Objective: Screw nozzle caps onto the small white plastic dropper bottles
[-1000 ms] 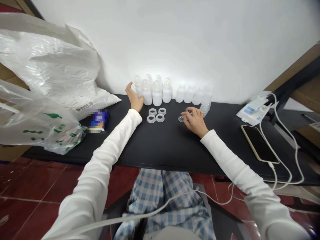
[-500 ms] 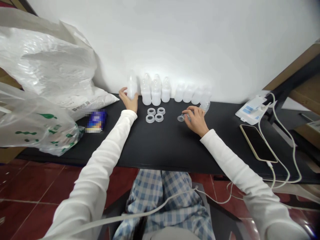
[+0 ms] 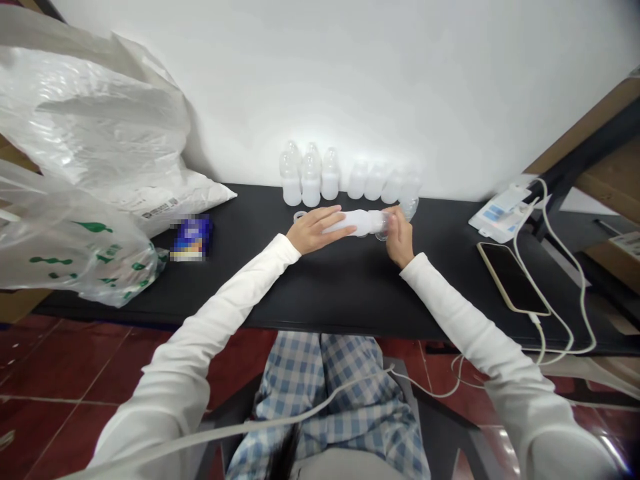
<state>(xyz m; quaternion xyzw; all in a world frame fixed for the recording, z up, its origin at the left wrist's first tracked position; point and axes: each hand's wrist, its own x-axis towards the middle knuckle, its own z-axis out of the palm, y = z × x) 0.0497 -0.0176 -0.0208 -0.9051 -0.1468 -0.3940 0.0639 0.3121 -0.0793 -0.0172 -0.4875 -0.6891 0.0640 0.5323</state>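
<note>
A white baby bottle [image 3: 356,223] lies sideways in the air above the black table, its clear cap end pointing right. My left hand [image 3: 315,232] is wrapped round its base end. At the other end, the fingers of my right hand [image 3: 400,237] are closed round the clear cap [image 3: 384,221]. Behind my left hand, a translucent ring [image 3: 299,215] shows in part; the other rings are hidden. Several capped bottles [image 3: 311,188] stand upright by the wall. To their right is a row of bottle bodies without caps [image 3: 375,183], with clear caps [image 3: 411,208] near its right end.
On the left are a large white plastic bag [image 3: 100,127], a clear bag with green print [image 3: 90,247] and a blue packet [image 3: 194,237]. A phone [image 3: 513,277] with white cables and a white-and-blue pack [image 3: 500,217] lie on the right.
My left hand has brought the bottle from the back left to the middle and tipped it on its side. My right hand has left the small ring and now grips the bottle's cap end.
</note>
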